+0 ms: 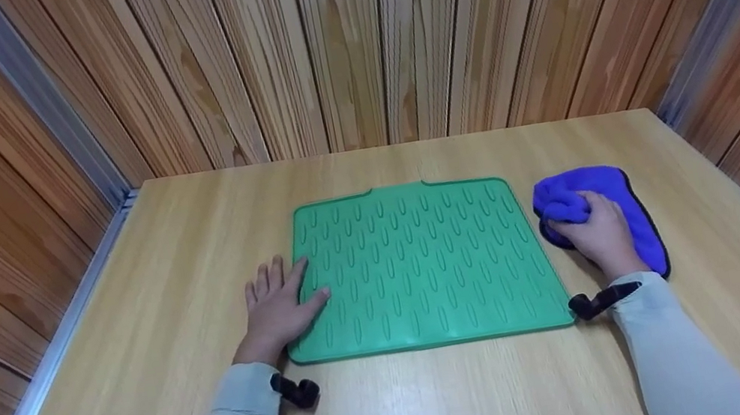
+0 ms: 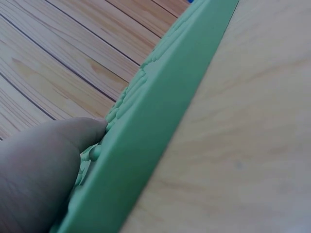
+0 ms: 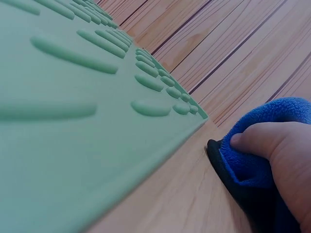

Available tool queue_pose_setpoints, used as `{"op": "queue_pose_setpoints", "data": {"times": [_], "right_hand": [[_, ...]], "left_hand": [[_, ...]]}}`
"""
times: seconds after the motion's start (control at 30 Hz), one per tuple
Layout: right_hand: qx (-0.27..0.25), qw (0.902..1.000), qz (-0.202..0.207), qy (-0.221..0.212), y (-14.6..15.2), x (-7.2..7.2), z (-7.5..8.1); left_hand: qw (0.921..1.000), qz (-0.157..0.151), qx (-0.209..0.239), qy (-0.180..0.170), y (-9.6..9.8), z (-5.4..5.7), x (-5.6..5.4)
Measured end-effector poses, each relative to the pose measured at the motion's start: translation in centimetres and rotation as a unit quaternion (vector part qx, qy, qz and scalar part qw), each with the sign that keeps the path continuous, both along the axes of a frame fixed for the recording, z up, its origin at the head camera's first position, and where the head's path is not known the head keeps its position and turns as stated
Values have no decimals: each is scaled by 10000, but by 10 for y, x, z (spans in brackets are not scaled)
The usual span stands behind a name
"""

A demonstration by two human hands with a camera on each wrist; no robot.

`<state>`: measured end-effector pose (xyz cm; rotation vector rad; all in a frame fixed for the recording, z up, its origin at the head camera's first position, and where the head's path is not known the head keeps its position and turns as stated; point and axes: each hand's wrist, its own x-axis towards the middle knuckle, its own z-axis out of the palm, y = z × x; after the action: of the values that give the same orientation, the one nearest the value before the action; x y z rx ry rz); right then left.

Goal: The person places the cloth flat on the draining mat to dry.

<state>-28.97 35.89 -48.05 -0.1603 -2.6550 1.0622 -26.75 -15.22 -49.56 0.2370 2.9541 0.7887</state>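
"Across the desk, what lies where?"
"Mid-desk, the green mat; just beside its right edge, the blue cloth."
"And the hands?"
"Left hand: fingers apart, thumb and index lapping the mat's left edge. Right hand: fingers clamped on bunched cloth."
"Doing it well?"
"If a wipe is meant, I'd brace the mat flat and bunch the cloth snugly, no corner trailing."
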Motion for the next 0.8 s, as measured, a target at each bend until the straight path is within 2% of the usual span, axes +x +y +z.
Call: {"op": "queue_pose_setpoints", "data": {"times": [0.33,0.8], "right_hand": [[-164,9995,-59,270,-2,-1,-3],[-631,9976,-247,159,-3,2,2]], "left_hand": [[10000,5,26,-3,0,6,2],[10000,-20,9,16,0,3,1]]}}
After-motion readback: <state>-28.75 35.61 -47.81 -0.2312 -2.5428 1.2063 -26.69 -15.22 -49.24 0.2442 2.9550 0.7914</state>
